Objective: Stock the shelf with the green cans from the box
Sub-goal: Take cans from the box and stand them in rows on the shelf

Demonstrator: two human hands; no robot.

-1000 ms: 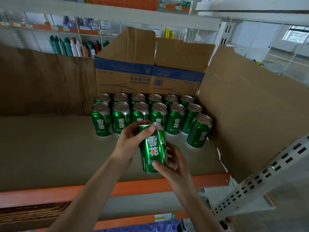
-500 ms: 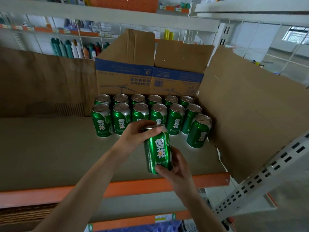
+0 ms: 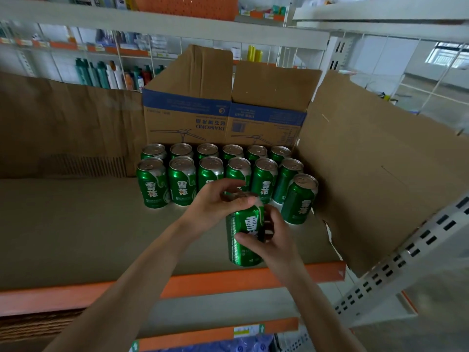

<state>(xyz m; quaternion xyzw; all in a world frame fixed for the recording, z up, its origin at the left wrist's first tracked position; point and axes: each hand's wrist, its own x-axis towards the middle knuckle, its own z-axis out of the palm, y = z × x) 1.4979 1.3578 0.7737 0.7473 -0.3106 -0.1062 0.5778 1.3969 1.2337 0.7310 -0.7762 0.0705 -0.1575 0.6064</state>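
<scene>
Both hands hold one green can (image 3: 245,231) upright near the front of the shelf (image 3: 76,229). My left hand (image 3: 215,201) grips its top rim from the left. My right hand (image 3: 272,237) wraps its lower right side, thumb across the label. Behind it stand two rows of several green cans (image 3: 177,184), and a single can (image 3: 299,199) stands alone at the right. An open cardboard box (image 3: 223,107) with a blue band sits at the back of the shelf; I cannot see what is inside it.
A brown cardboard sheet (image 3: 380,174) walls the shelf on the right and another (image 3: 63,123) lines the back left. The shelf has an orange front edge (image 3: 203,283). A perforated metal upright (image 3: 396,262) slants at the right. Bottles stand on far shelves (image 3: 101,74).
The held can has moved right and slightly forward on the shelf. My right hand has shifted from under the can's base up onto its side.
</scene>
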